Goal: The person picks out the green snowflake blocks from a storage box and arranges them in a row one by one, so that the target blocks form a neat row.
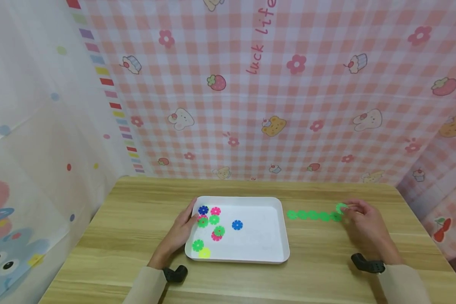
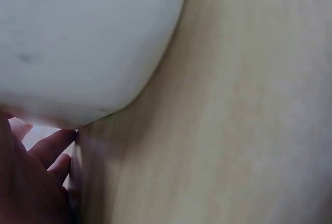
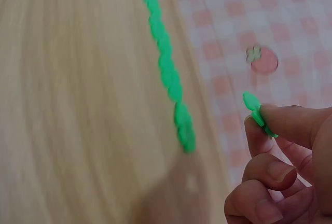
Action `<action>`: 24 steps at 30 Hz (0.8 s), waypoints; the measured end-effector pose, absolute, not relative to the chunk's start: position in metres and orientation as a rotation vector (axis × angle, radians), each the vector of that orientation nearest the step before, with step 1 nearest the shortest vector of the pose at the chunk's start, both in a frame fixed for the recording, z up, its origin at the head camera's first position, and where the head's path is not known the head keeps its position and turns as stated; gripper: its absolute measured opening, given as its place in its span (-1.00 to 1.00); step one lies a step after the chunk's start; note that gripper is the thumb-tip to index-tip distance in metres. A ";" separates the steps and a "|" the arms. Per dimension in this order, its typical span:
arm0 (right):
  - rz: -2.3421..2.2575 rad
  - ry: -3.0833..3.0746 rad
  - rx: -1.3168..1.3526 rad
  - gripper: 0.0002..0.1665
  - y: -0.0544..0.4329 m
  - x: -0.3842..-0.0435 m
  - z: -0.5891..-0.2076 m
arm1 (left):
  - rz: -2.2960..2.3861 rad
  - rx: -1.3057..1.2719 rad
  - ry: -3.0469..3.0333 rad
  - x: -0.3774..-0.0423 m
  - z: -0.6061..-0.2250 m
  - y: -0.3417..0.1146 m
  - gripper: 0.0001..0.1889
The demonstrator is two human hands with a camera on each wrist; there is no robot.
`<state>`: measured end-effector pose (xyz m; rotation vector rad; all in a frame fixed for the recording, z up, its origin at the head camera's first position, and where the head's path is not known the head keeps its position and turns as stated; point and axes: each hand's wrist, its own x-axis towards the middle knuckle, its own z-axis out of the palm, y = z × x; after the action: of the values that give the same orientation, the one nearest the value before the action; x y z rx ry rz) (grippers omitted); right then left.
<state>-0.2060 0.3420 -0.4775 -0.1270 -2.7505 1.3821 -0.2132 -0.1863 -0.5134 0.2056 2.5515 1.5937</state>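
My right hand point(image 1: 365, 221) pinches a green snowflake disc point(image 3: 251, 101) between thumb and fingers, raised over the table's right part. Just below it a row of green snowflake discs point(image 1: 312, 215) lies on the wood, running left toward the tray. At the left side of the white tray point(image 1: 258, 240), my left hand point(image 1: 180, 230) grips the wall, thumb at the rim and fingers outside. Its fingers point(image 2: 52, 149) show against the tray's edge in the left wrist view. Inside the tray, mostly at its left, lie several loose discs in green, pink, yellow and blue, including a lone blue disc point(image 1: 237, 225).
The wooden table point(image 1: 137, 236) reaches back to a pink checked cloth point(image 1: 228, 160) hanging upright behind it. A pale patterned curtain point(image 1: 42, 126) hangs at the left. Each wrist wears a black strap point(image 1: 368, 264).
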 end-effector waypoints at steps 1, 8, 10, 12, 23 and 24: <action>1.373 -2.755 -0.141 -0.45 0.345 -0.205 -0.479 | 1.591 0.206 2.551 -0.213 -0.513 -0.186 -0.41; 1.373 -2.749 -0.264 -0.44 0.360 -0.204 -0.494 | 1.614 0.209 2.529 -0.214 -0.512 -0.186 -0.41; 1.376 -2.731 -0.286 -0.46 0.363 -0.203 -0.499 | 1.608 0.211 2.534 -0.214 -0.513 -0.186 -0.41; 1.361 -2.724 -0.301 -0.48 0.365 -0.203 -0.503 | 1.608 0.205 2.528 -0.212 -0.509 -0.185 -0.41; 1.319 -2.724 -0.316 -0.52 0.361 -0.203 -0.507 | 1.605 0.187 2.538 -0.214 -0.515 -0.185 -0.41; 1.312 -2.720 -0.320 -0.52 0.361 -0.204 -0.508 | 1.602 0.197 2.542 -0.215 -0.516 -0.186 -0.41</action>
<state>-0.2038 0.3612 -0.5084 -0.3199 -2.7203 1.3115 -0.2145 -0.1856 -0.5163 0.1966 2.5424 1.6015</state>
